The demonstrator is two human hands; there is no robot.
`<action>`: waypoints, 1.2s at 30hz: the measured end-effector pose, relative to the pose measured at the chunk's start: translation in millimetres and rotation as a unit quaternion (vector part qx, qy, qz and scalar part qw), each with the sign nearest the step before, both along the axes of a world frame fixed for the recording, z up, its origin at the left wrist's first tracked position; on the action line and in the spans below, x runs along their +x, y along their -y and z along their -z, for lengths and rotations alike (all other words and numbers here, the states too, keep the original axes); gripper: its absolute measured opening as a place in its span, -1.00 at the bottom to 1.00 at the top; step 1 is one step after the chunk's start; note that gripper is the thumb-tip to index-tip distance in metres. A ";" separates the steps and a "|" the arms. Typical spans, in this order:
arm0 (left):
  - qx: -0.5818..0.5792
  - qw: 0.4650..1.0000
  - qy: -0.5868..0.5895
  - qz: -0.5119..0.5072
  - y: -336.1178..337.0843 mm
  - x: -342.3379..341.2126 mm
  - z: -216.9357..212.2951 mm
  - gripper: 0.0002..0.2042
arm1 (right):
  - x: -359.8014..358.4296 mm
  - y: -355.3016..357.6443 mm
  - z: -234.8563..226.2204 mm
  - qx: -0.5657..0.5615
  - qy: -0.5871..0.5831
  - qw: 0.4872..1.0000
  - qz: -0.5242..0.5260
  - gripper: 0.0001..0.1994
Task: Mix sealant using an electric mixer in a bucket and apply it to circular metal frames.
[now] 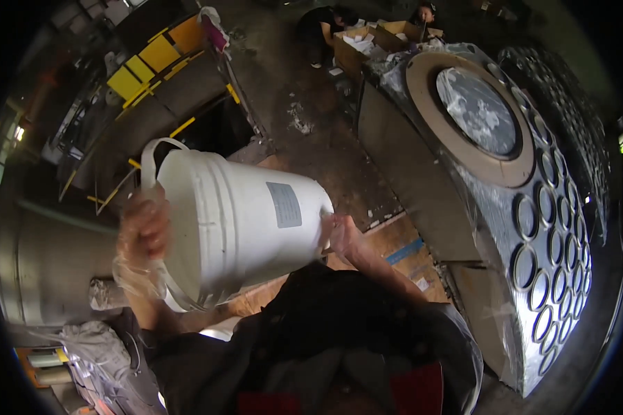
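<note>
A large white plastic bucket is tilted on its side in front of my body, its open mouth to the left and its base to the right. A grey printed label is stuck on its wall. My left hand, blurred by motion, is closed round the bucket's white handle at the mouth. Thin clear plastic hangs about that hand and wrist. At the base end, my right hand grips the bucket's bottom edge, its fingers partly hidden. The bucket's inside shows only in part.
To the right stands a big curved panel with several round rings and a large capped opening. Yellow bins sit at the far left. Beyond are cardboard boxes and a person in dark clothing. Grey cloth lies lower left.
</note>
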State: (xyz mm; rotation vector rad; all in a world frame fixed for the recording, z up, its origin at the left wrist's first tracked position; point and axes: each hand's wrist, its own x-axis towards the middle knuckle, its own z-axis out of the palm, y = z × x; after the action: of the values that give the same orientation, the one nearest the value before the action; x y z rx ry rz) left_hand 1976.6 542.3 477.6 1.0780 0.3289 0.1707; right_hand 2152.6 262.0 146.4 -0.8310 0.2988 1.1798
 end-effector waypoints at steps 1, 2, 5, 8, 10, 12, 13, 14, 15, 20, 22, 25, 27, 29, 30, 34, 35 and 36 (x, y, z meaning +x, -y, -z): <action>0.021 1.000 -0.014 0.009 -5.6 34.0 -2.6 -0.75 | 22.6 -14.3 2.9 -0.020 -0.019 0.999 0.023 -0.54; 0.042 0.999 -0.028 0.019 -16.6 66.2 -3.8 -0.76 | 46.0 -27.8 5.6 -0.040 -0.038 0.997 0.045 -0.56; 0.028 0.998 -0.025 0.055 -76.9 158.0 -3.5 -0.76 | 121.5 -70.0 -24.2 -0.066 0.008 0.994 0.092 -0.64; 0.011 0.997 -0.052 0.064 -121.0 249.7 -7.2 -0.80 | 212.1 -101.5 -12.6 -0.062 -0.001 0.996 0.060 -0.54; 0.006 0.996 -0.072 0.047 -145.9 309.7 -7.8 -0.83 | 271.8 -129.6 -9.9 -0.088 -0.001 0.994 0.065 -0.43; 0.014 0.996 -0.061 0.071 -168.6 367.0 -6.3 -0.79 | 341.9 -159.8 8.9 -0.080 -0.022 0.994 0.065 -0.47; 0.017 0.996 -0.064 0.066 -181.2 392.0 -2.0 -0.79 | 375.1 -178.0 4.2 -0.076 -0.038 0.995 0.061 -0.52; 0.035 0.996 -0.065 0.041 -194.1 413.7 5.7 -0.80 | 401.5 -197.0 -34.1 -0.096 -0.002 0.993 0.065 -0.62; 0.053 0.996 -0.065 0.016 -205.9 435.6 9.7 -0.80 | 433.0 -211.8 -5.8 -0.092 -0.004 0.994 0.057 -0.62; 0.064 0.983 -0.165 -0.046 -270.6 572.1 2.4 -0.83 | 570.2 -295.0 -6.6 -0.148 -0.079 0.985 0.049 -0.68; 0.108 0.982 -0.133 -0.086 -294.2 627.5 -4.5 -0.84 | 624.6 -329.8 -19.3 -0.160 -0.078 0.982 0.058 -0.68; 0.115 0.983 -0.130 -0.068 -350.3 702.0 -0.7 -0.85 | 702.2 -386.0 38.6 -0.184 -0.040 0.979 0.083 -0.68; 0.119 0.982 -0.137 -0.053 -392.6 757.6 2.7 -0.82 | 754.2 -428.0 65.0 -0.139 0.044 0.989 0.011 -0.64; 0.111 0.978 -0.161 -0.070 -432.7 810.0 8.4 -0.71 | 795.2 -472.6 85.8 -0.134 -0.059 0.985 0.086 -0.63; 0.114 0.980 -0.154 -0.042 -455.7 844.5 8.9 -0.71 | 819.4 -486.2 129.0 -0.056 -0.012 0.993 0.103 -0.63; 0.112 0.978 -0.168 -0.047 -551.9 951.2 19.8 -0.66 | 904.1 -574.8 124.5 -0.031 0.155 0.987 0.037 -0.69; 0.101 0.979 -0.165 -0.064 -577.5 975.4 27.2 -0.66 | 918.0 -596.0 88.2 -0.083 0.126 0.988 0.021 -0.70; 0.098 0.979 -0.170 -0.060 -604.1 992.4 35.2 -0.66 | 919.1 -622.1 26.9 -0.073 0.174 0.968 0.168 -0.69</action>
State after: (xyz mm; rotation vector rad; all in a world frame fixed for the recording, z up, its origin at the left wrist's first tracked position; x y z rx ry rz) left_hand 2969.0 1146.3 442.4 1.2851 0.6975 0.1277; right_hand 3071.7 884.0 119.5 -1.0533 0.2270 0.6859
